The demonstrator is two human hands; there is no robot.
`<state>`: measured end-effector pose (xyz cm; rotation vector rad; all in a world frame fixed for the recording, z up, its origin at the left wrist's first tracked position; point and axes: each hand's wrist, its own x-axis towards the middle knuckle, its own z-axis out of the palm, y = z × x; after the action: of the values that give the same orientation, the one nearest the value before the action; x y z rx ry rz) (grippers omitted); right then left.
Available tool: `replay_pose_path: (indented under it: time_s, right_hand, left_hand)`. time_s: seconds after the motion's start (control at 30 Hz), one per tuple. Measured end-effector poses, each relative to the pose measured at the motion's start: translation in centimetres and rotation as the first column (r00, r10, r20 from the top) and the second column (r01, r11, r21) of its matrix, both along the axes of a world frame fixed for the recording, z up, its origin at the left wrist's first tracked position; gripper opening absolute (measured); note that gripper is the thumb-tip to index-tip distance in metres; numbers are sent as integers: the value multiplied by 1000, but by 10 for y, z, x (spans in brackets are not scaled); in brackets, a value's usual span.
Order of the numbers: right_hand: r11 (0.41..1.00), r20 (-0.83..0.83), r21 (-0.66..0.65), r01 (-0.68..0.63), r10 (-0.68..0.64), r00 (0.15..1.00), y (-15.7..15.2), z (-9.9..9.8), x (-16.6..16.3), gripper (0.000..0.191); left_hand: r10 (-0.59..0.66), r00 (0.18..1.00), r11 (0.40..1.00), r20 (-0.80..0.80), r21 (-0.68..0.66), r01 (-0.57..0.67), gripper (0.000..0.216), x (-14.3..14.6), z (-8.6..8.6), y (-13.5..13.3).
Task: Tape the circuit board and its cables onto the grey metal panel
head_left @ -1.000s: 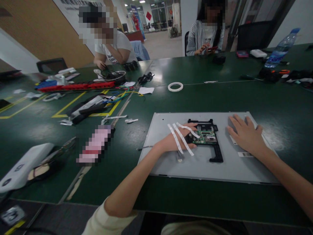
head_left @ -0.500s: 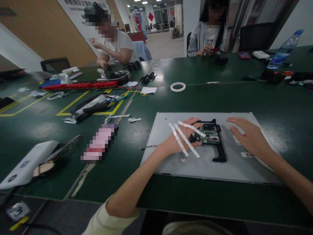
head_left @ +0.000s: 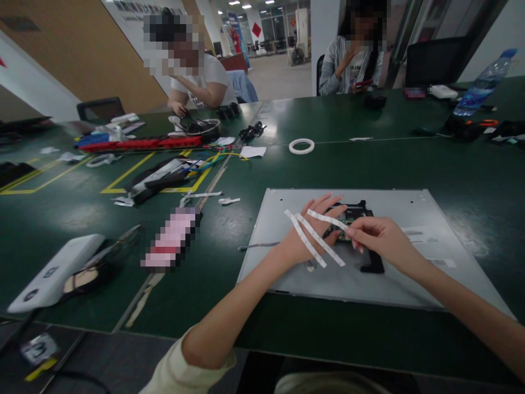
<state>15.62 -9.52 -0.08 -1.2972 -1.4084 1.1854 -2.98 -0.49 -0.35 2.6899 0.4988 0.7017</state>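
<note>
Three white tape strips (head_left: 310, 241) stick to the back of my left hand (head_left: 305, 235). Its fingers are stretched out and apart, resting over the left part of a green circuit board (head_left: 338, 232) in a black bracket (head_left: 374, 261). Thumb and index finger of my right hand (head_left: 375, 238) are pinched on the right end of the uppermost tape strip (head_left: 326, 217), above the board. Under both hands lies a flat grey metal panel (head_left: 287, 279). My hands cover much of the board.
A white tape roll (head_left: 301, 146) lies beyond the panel. To the left are a phone (head_left: 170, 238), a white power bank (head_left: 55, 273) and tape scraps (head_left: 228, 201). Two people sit across the green table (head_left: 197, 306). A water bottle (head_left: 486, 82) stands at the far right.
My right hand has moved left from over the panel and closed on the end of the uppermost tape strip. My left hand stays at the board. One person opposite has raised a hand.
</note>
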Motion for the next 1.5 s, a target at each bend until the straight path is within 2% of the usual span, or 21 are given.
replay_pose_path:
  time_s: [0.07,0.13,0.17,0.2,0.27,0.3,0.33,0.37,0.47,0.57,0.8,0.9,1.1,1.5]
  right_hand:
    - [999,-40,0,51,-51,998,-3,-3,1,25]
    - [995,-68,-3,102,-102,992,-4,-4,2,24]
    - [992,-75,-2,123,-123,990,-5,-5,2,24]
    - [990,-78,0,138,-138,987,-5,-6,2,24]
    - [989,-71,11,145,-143,987,-4,-7,1,24]
    - [990,-60,20,141,-140,988,-5,-7,0,23]
    - [990,-42,29,136,-134,990,-5,-8,-1,23]
    - [991,-17,39,130,-130,991,-5,-8,-1,23]
    - [990,83,69,121,-127,988,-7,-7,-4,26]
    - [989,169,89,116,-130,977,-9,-6,-5,28]
    - [985,292,143,100,-139,946,-12,0,-6,27]
    - [983,307,154,96,-140,941,-15,2,-7,28]
    - [985,256,125,119,-148,955,-16,-1,-6,24]
    - [986,264,133,103,-135,955,-18,-4,-11,28]
  left_hand:
    - [56,991,994,125,-96,-44,48,0,-2,4]
    - [101,961,955,258,-297,-21,42,-1,-1,9]
    - [106,946,904,305,-427,36,40,-3,2,10]
    - [100,937,826,336,-553,110,38,-4,6,11]
    - [71,928,625,367,-741,245,37,-6,15,9]
    - [74,927,544,368,-794,271,38,-7,20,8]
    - [96,928,494,360,-827,269,39,-6,24,5]
    - [128,931,472,341,-847,245,38,-6,28,3]
    - [190,948,485,255,-864,135,31,-2,30,-1]
    - [179,966,516,185,-854,68,25,-1,26,-1]
    - [211,958,646,195,-763,13,18,-5,24,1]
    - [195,961,678,197,-735,13,16,-6,25,1]
    - [211,952,715,223,-699,5,15,-5,23,5]
    - [203,957,727,209,-687,-4,21,-8,19,12]
